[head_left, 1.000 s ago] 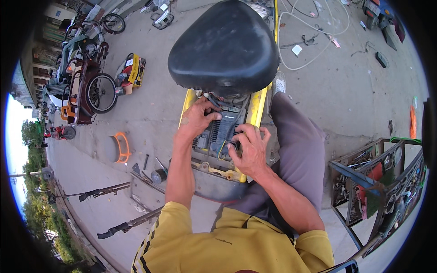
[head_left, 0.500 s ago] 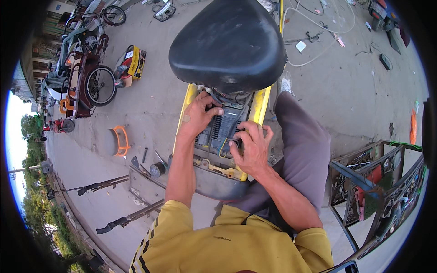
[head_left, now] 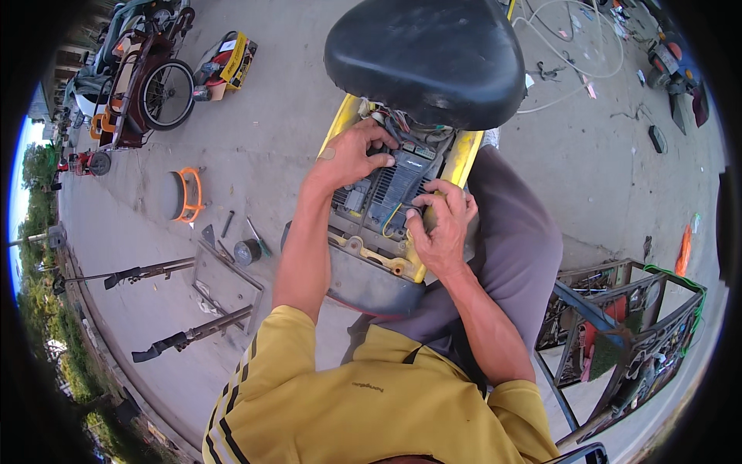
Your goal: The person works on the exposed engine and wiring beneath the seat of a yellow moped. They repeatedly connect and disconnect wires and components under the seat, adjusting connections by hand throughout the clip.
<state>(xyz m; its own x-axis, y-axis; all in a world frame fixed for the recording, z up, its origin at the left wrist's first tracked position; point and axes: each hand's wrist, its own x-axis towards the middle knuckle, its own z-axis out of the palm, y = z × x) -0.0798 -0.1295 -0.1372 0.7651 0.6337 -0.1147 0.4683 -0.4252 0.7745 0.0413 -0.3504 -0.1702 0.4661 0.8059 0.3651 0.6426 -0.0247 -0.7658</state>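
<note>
Head view's showing the left hand (head_left: 355,158) half-curled at wires (head_left: 377,114) below the seat (head_left: 425,66), right hand (head_left: 444,233) loosely curled beside the black box (head_left: 400,184) mid-frame, can't tell what either's gripping, probably they're sorting wiring, next needing a light touch.

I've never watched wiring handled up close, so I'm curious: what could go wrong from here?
The left hand is at the wires near the black seat; a tug might loosen one. The thin yellow wire curves close to the right hand and could snag on a finger. The yellow frame lies right by that hand too, so knuckles might scrape.
</note>
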